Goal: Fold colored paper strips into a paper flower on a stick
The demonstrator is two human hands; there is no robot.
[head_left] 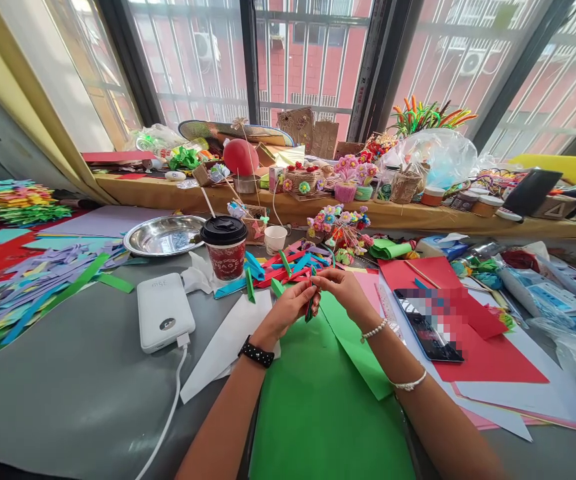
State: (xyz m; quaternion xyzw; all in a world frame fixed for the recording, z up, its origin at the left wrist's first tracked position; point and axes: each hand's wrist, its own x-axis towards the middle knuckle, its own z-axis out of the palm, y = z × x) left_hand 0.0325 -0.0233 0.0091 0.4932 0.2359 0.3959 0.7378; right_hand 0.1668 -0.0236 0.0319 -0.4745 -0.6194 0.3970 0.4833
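My left hand (293, 303), with a black watch band at its wrist, is closed around a small folded paper strip (310, 311) that looks dark green with some red. The fingertips of my right hand (342, 291) pinch the strip's upper end, touching my left fingers. Much of the strip is hidden by the fingers. Below both hands lies a large green paper sheet (328, 413), with a second green piece (355, 347) on it. Just beyond the hands is a pile of folded red and blue strips (288, 264). White paper (233, 340) lies left of my left hand.
A lidded paper cup (225, 257) stands by a metal plate (161, 235). A white power bank (165, 312) with a cable lies left. Cut paper strips (68, 280) cover the far left. Right are a phone (425, 327) and red paper (498, 363). Crafts crowd the windowsill (193, 200).
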